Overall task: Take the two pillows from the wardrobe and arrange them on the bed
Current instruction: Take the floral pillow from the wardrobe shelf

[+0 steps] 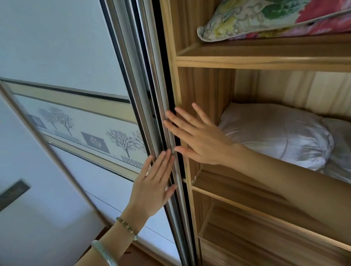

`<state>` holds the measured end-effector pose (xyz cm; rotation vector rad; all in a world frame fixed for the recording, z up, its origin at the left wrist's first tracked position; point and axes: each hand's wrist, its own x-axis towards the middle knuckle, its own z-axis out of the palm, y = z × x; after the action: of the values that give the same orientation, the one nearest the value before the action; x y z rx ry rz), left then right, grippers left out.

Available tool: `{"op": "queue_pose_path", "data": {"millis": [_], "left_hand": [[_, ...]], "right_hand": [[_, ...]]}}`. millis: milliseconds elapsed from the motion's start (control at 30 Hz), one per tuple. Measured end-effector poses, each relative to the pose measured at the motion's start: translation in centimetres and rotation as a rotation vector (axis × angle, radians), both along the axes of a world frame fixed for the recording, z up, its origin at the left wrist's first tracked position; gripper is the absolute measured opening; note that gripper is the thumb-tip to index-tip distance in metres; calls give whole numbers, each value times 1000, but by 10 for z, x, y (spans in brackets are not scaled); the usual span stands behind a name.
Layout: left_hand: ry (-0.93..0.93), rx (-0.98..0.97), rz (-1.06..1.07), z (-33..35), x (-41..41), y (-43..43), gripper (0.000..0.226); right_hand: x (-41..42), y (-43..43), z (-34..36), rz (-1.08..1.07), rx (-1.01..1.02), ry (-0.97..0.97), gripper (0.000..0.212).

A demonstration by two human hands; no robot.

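The wardrobe [208, 82] stands open with 2 pillows inside. A floral pillow [287, 4] in red, green and yellow lies on the upper shelf [272, 54], its corner near the shelf's left front edge. A plain pale pillow [284, 134] lies on the shelf below. Left hand [153, 186] and right hand [198, 138] are spread flat, holding nothing, against the sliding door's edge [162, 112].

Home bedroom: wardrobe [208, 82], pillows [287, 2]

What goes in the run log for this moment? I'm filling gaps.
stage: opening wardrobe | left hand: flat on sliding door edge | right hand: flat on same edge | flowered pillow: upper shelf | pale pillow: shelf below | holding: nothing
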<state>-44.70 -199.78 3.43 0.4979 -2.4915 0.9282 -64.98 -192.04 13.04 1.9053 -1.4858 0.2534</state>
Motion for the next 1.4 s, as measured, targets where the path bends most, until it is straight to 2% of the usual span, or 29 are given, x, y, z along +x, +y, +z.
{"op": "queue_pose_path", "data": {"millis": [433,600,733,833,933,1067,1200,1400], "left_hand": [[12,-50,25,-6,-5,-2,70],[110,-12,6,9,-13,18,65],[193,15,-37,43,-28,39,69],[268,39,-97,80,-44,56,74],[375,13,-184,128,-64,73,63],[449,-28,-278,203,-96,91,62],[361,-135,-373,262,-129,100,62],[86,-136,-373,312,-185,91,66]], "right_hand": [[0,-1,2,19,69,-39,64],[3,27,17,39,151,-166,64],[2,76,45,78,185,-328,60],[-3,123,82,127,87,-429,53],[-17,169,126,136,-84,-425,48],[-51,222,185,-27,-188,-318,49],[-89,257,218,-182,-168,-235,50],[-152,281,236,-398,-115,-82,57]]}}
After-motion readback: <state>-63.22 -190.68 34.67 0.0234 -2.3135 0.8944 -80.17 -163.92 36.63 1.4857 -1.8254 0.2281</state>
